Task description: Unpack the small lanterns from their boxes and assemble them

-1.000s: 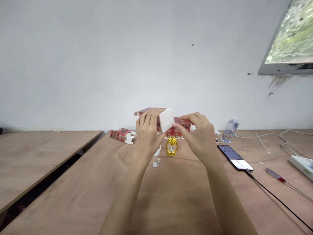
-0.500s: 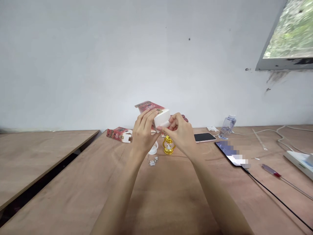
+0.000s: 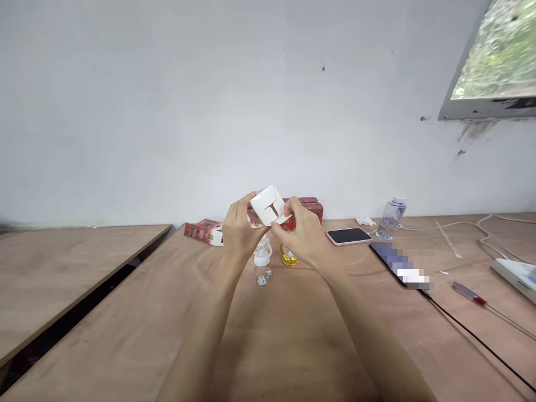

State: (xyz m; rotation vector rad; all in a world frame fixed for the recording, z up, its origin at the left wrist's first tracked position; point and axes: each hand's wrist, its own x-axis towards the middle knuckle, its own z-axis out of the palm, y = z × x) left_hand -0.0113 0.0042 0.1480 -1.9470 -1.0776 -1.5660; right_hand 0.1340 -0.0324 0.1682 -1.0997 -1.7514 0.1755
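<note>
A small cardboard box (image 3: 263, 207) is held up above the table, its white end with folded flaps turned toward me. My left hand (image 3: 240, 226) wraps around its left side. The fingers of my right hand (image 3: 302, 229) pinch a flap at the box's lower right edge. Below the hands stand a small white lantern (image 3: 262, 255) and a gold lantern (image 3: 288, 258), both partly covered by my hands. Small white and metal pieces (image 3: 262, 278) lie in front of them.
Red boxes (image 3: 312, 206) stand behind my right hand, and an opened red carton (image 3: 204, 231) lies at left. Toward the right are a phone (image 3: 349, 236), a dark tablet-like device (image 3: 397, 265), a bottle (image 3: 391, 218), a screwdriver (image 3: 471, 293) and a power strip (image 3: 517, 278).
The box has turned so its white flapped end faces me and its red printed side has swung mostly out of sight. Both hands stay on it.
</note>
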